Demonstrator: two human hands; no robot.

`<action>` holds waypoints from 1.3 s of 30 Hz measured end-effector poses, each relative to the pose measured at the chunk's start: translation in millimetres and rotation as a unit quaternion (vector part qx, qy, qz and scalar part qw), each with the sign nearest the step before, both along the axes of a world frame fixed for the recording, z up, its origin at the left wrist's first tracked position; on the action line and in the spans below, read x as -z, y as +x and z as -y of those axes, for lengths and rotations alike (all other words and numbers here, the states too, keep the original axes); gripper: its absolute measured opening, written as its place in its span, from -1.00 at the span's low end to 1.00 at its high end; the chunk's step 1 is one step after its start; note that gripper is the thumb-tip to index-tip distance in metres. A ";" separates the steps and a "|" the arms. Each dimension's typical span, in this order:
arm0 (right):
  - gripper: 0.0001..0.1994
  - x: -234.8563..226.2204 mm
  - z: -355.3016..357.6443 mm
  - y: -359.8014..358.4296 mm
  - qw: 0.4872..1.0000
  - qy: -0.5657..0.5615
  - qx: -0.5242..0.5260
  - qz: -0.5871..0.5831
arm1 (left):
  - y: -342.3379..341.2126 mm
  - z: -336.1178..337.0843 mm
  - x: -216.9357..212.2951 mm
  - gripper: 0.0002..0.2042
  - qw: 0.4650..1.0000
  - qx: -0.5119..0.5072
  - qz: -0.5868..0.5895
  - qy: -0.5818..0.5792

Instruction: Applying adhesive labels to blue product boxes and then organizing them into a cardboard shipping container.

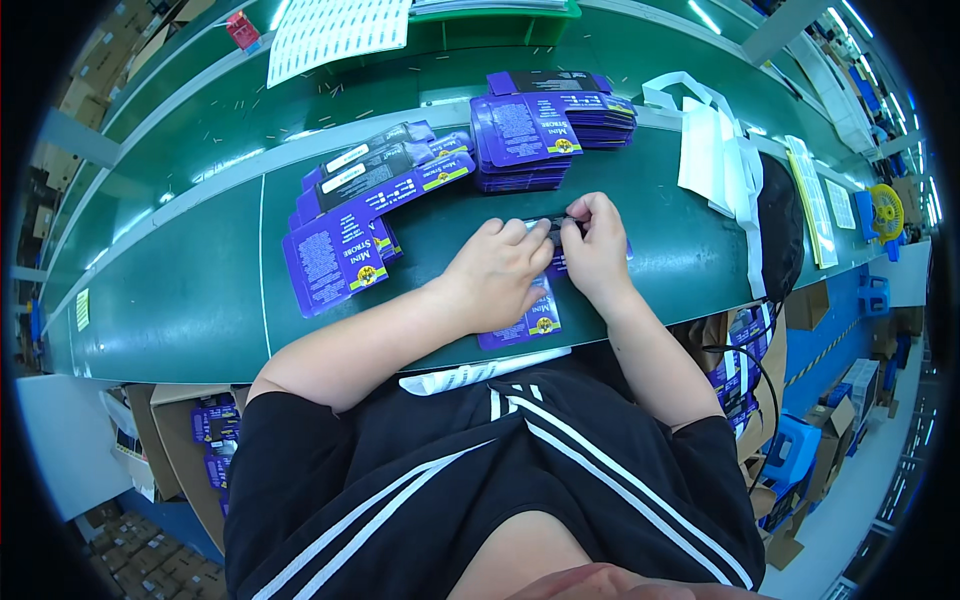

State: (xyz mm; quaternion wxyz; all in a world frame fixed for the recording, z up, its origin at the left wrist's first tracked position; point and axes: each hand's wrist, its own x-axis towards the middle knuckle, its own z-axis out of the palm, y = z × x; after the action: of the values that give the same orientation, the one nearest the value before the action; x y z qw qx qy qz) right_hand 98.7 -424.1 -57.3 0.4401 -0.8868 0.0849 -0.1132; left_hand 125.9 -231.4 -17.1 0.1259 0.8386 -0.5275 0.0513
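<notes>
A flattened purple-and-black carton [519,332] lies on the green table close in front of me, mostly under my hands. My left hand [500,275] is closed, fingers curled and pressed together over the carton's black part. Thumb and fingers of my right hand [597,245] pinch at the same black end; the fingertips of both hands nearly meet there. Whether a small label is also between them is hidden. To the left lies a fanned pile of flat cartons [335,255], some with a white label [345,178] on a black flap. Beyond my hands rises a neat stack of flat cartons [525,130].
At the far edge, a sheet of white labels [340,35] leans against a green tray [480,32]. On the right are a white bag [708,155], a black bag [783,225] and a yellow fan [886,212]. Cardboard boxes [190,460] of cartons stand below the table.
</notes>
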 end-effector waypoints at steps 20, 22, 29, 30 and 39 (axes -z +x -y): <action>-0.62 -164.6 31.5 17.0 0.924 0.008 -0.291 0.249 | -6.2 -48.4 -131.7 -0.25 0.969 -0.216 0.091 -0.074; -0.57 -156.5 56.1 67.3 0.964 -0.113 -0.209 0.122 | 24.1 -73.9 -130.9 -0.22 0.956 -0.283 0.060 -0.039; -0.47 -136.4 46.6 163.1 0.873 -0.405 -0.249 -0.110 | 62.3 -106.5 -111.4 -0.20 0.947 -0.300 -0.039 0.107; -0.47 -137.2 44.0 167.8 0.866 -0.395 -0.261 -0.160 | 61.0 -109.2 -110.2 -0.20 0.950 -0.290 -0.033 0.107; -0.54 -130.3 73.6 157.1 0.919 -0.283 -0.260 -0.094 | -16.6 -141.1 -138.4 -0.27 0.959 -0.065 -0.275 -0.041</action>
State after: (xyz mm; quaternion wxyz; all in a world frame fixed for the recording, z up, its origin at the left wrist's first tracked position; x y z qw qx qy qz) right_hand 255.8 -497.7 73.0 0.1749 -0.9717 -0.1430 0.0697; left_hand 109.4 -90.3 121.3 0.2963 0.8470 -0.4145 -0.1514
